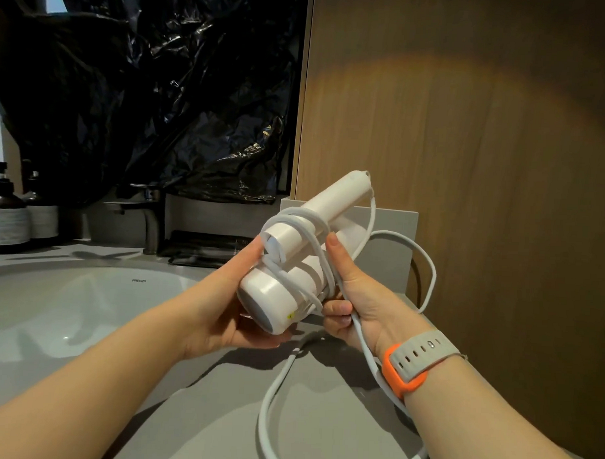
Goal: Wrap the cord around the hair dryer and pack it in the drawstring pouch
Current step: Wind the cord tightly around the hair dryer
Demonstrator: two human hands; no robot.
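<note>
A white hair dryer (275, 293) is held over the grey counter, its handle folded and pointing up and away. My left hand (223, 305) grips the barrel from the left and underneath. My right hand (353, 299) grips the barrel's right side and pinches the white cord (271, 393) against it. A few turns of cord lie around the barrel and handle. The loose cord runs down past my right wrist, loops over the counter and arcs out to the right. No drawstring pouch is in view.
A white sink basin (68, 307) lies at the left with a dark tap (150, 217) behind it. Pump bottles (6, 215) stand at the far left. A grey holder (393, 239) stands behind the dryer. A wooden wall (485, 167) rises at the right, and black plastic sheeting (145, 86) hangs behind.
</note>
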